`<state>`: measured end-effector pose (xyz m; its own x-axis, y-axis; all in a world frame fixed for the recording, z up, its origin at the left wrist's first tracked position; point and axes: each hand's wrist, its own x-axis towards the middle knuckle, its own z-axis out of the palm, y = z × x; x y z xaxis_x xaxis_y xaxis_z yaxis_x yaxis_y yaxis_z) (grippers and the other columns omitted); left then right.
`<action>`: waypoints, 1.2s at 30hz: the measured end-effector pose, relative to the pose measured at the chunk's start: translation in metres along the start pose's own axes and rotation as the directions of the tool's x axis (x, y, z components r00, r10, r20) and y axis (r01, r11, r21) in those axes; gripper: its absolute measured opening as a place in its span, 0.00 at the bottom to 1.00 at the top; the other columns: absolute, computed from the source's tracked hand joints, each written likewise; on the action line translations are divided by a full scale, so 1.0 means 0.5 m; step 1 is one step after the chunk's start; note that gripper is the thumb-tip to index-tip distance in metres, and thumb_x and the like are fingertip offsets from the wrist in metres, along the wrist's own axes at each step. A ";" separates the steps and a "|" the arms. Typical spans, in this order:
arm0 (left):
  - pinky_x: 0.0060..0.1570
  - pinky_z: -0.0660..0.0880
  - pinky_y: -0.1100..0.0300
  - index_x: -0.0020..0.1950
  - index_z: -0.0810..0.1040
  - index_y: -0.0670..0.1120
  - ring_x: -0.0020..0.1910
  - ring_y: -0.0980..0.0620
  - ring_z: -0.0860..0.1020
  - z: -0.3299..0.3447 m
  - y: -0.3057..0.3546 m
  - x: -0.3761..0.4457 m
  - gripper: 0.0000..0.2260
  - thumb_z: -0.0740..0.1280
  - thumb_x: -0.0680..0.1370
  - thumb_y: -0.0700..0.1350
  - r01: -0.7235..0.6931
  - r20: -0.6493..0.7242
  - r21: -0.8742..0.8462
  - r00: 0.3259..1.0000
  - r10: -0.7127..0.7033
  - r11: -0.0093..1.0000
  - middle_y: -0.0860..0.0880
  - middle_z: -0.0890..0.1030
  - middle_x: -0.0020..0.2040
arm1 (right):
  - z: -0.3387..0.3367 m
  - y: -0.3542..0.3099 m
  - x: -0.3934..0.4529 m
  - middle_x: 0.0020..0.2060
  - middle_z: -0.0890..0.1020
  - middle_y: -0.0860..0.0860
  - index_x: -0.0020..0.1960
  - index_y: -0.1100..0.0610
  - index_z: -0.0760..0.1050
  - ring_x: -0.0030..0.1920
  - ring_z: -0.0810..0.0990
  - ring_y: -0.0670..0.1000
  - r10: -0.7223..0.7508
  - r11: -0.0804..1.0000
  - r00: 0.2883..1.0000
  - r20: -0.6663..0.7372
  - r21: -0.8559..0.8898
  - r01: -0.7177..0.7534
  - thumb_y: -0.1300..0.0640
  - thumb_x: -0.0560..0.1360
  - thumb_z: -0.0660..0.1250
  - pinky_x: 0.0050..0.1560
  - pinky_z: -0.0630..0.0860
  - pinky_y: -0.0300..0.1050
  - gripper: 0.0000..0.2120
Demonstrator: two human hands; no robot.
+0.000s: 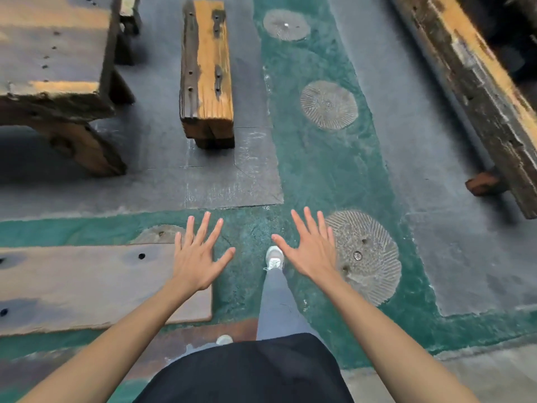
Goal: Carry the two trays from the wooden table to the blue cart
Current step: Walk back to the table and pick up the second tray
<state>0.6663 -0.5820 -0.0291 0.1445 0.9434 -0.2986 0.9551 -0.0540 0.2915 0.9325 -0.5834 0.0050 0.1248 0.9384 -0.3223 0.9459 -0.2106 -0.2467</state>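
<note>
Hands first: your left hand [195, 261] and right hand [312, 253] reach forward at waist height, palms down, fingers spread wide and holding nothing. Neither touches any surface; both float above the floor [319, 170], apart from each other, a posture that reads as arms held ready while you walk rather than as a grasp. Below them your right shoe [274, 257] is planted ahead on the green strip of floor, the leg extended, which suggests a stride in progress. Just left of the left hand lies a flat worn plank [87, 286], its top bare. Beside the right hand sits a round ribbed disc [369, 257] set in the floor, one of a row running away up the green strip. Farther on stands a short bench [207, 74], with a table [49, 50] to its left and a long bench [479, 91] along the right edge. No tray shows on any of these surfaces, and no blue cart is in view. You cannot tell from here whether the table at far left is the one that bears the trays. Judged so, you are between pickups or approaching the first, with both hands free for a two-handed lift.
</note>
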 end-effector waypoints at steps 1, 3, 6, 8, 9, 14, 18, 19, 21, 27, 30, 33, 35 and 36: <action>0.77 0.44 0.39 0.80 0.45 0.61 0.80 0.45 0.36 -0.007 0.003 0.036 0.38 0.41 0.72 0.74 0.025 -0.015 0.000 1.000 -0.025 1.000 0.53 0.40 0.81 | -0.011 -0.004 0.052 0.83 0.47 0.45 0.82 0.40 0.49 0.82 0.40 0.52 -0.037 0.999 0.999 0.009 -0.018 0.037 0.21 0.72 0.47 0.80 0.44 0.59 0.44; 0.77 0.45 0.39 0.80 0.45 0.60 0.80 0.45 0.37 -0.018 0.009 0.111 0.38 0.42 0.73 0.74 0.079 -0.048 -0.005 0.996 -0.080 0.997 0.53 0.41 0.82 | -0.030 -0.015 0.158 0.83 0.47 0.45 0.82 0.40 0.50 0.82 0.40 0.52 -0.119 0.992 0.993 0.013 -0.048 0.120 0.20 0.72 0.47 0.80 0.44 0.59 0.44; 0.76 0.45 0.38 0.81 0.46 0.60 0.80 0.44 0.38 -0.040 0.020 0.209 0.38 0.43 0.73 0.74 0.178 -0.084 -0.024 0.980 -0.180 0.984 0.52 0.42 0.82 | -0.062 -0.035 0.302 0.83 0.47 0.45 0.82 0.40 0.50 0.82 0.40 0.52 -0.207 0.974 0.977 0.058 -0.084 0.211 0.20 0.71 0.46 0.80 0.44 0.58 0.44; 0.76 0.45 0.38 0.80 0.46 0.61 0.80 0.45 0.38 -0.058 0.021 0.253 0.37 0.43 0.74 0.74 0.236 -0.116 -0.028 0.964 -0.238 0.971 0.53 0.42 0.82 | -0.083 -0.052 0.370 0.83 0.48 0.45 0.82 0.40 0.51 0.82 0.40 0.52 -0.270 0.954 0.958 0.092 -0.108 0.280 0.20 0.71 0.47 0.80 0.45 0.58 0.44; 0.76 0.45 0.38 0.80 0.46 0.61 0.80 0.45 0.38 -0.068 0.018 0.273 0.37 0.43 0.74 0.74 0.270 -0.129 -0.038 0.953 -0.273 0.962 0.53 0.42 0.82 | -0.094 -0.062 0.403 0.83 0.48 0.45 0.82 0.39 0.51 0.82 0.40 0.52 -0.311 0.939 0.945 0.105 -0.122 0.322 0.20 0.72 0.47 0.80 0.45 0.58 0.44; 0.76 0.45 0.38 0.80 0.45 0.62 0.80 0.46 0.37 -0.102 -0.018 0.317 0.36 0.44 0.75 0.74 0.427 -0.175 -0.104 0.881 -0.439 0.898 0.54 0.42 0.82 | -0.126 -0.142 0.547 0.83 0.48 0.45 0.82 0.40 0.52 0.82 0.41 0.52 -0.453 0.867 0.876 0.167 -0.148 0.476 0.20 0.71 0.45 0.80 0.45 0.58 0.44; 0.76 0.46 0.38 0.80 0.47 0.62 0.80 0.46 0.38 -0.122 -0.072 0.331 0.36 0.44 0.75 0.75 0.552 -0.180 -0.182 0.795 -0.579 0.814 0.55 0.42 0.82 | -0.121 -0.247 0.635 0.83 0.49 0.46 0.82 0.40 0.51 0.82 0.41 0.53 -0.568 0.782 0.792 0.222 -0.154 0.604 0.19 0.71 0.44 0.80 0.46 0.59 0.44; 0.76 0.46 0.38 0.80 0.47 0.62 0.80 0.46 0.38 -0.128 -0.089 0.335 0.36 0.43 0.75 0.75 0.576 -0.175 -0.205 0.774 -0.609 0.791 0.55 0.42 0.82 | -0.116 -0.277 0.654 0.83 0.49 0.46 0.82 0.40 0.51 0.82 0.41 0.53 -0.592 0.759 0.771 0.234 -0.159 0.631 0.20 0.72 0.44 0.80 0.46 0.59 0.44; 0.76 0.46 0.38 0.80 0.46 0.62 0.80 0.46 0.38 -0.142 -0.125 0.345 0.36 0.43 0.74 0.75 0.617 -0.168 -0.235 0.735 -0.657 0.751 0.55 0.41 0.82 | -0.106 -0.341 0.688 0.83 0.49 0.46 0.82 0.40 0.51 0.82 0.42 0.53 -0.634 0.716 0.731 0.251 -0.166 0.678 0.20 0.72 0.45 0.80 0.46 0.59 0.44; 0.76 0.45 0.38 0.80 0.47 0.61 0.80 0.45 0.39 -0.217 -0.288 0.426 0.37 0.43 0.73 0.74 0.703 -0.167 -0.300 0.628 -0.761 0.645 0.54 0.43 0.82 | -0.082 -0.579 0.801 0.83 0.50 0.45 0.82 0.40 0.52 0.82 0.42 0.52 -0.733 0.600 0.627 0.264 -0.182 0.779 0.20 0.72 0.44 0.80 0.47 0.59 0.44; 0.76 0.46 0.39 0.80 0.47 0.61 0.80 0.45 0.40 -0.257 -0.365 0.457 0.36 0.44 0.74 0.74 0.727 -0.181 -0.342 0.571 -0.801 0.596 0.54 0.43 0.82 | -0.078 -0.700 0.838 0.83 0.51 0.46 0.82 0.40 0.52 0.82 0.43 0.53 -0.763 0.535 0.572 0.301 -0.203 0.820 0.20 0.72 0.44 0.79 0.48 0.59 0.44; 0.76 0.46 0.39 0.80 0.46 0.62 0.80 0.46 0.39 -0.294 -0.445 0.473 0.36 0.43 0.75 0.74 0.731 -0.215 -0.360 0.539 -0.814 0.579 0.55 0.43 0.82 | -0.065 -0.835 0.869 0.83 0.50 0.46 0.82 0.40 0.52 0.82 0.43 0.54 -0.792 0.488 0.524 0.312 -0.190 0.852 0.20 0.72 0.44 0.79 0.47 0.59 0.43; 0.76 0.46 0.39 0.80 0.46 0.62 0.80 0.46 0.39 -0.323 -0.504 0.477 0.36 0.43 0.74 0.75 0.748 -0.207 -0.367 0.513 -0.833 0.553 0.55 0.43 0.82 | -0.049 -0.919 0.881 0.83 0.50 0.47 0.82 0.40 0.52 0.82 0.43 0.54 -0.805 0.466 0.498 0.321 -0.176 0.867 0.20 0.72 0.43 0.79 0.46 0.60 0.43; 0.76 0.45 0.39 0.80 0.46 0.62 0.80 0.46 0.39 -0.337 -0.531 0.475 0.36 0.43 0.74 0.75 0.755 -0.199 -0.382 0.497 -0.845 0.534 0.55 0.42 0.82 | -0.042 -0.956 0.884 0.83 0.51 0.47 0.82 0.40 0.52 0.82 0.44 0.54 -0.814 0.452 0.481 0.326 -0.165 0.877 0.20 0.73 0.44 0.79 0.46 0.60 0.43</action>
<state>0.4037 -0.2885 -0.0245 -0.7865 0.5793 -0.2139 0.5198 0.8081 0.2772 0.5420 -0.0622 -0.0005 -0.8076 0.5331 -0.2522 0.5861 0.7728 -0.2433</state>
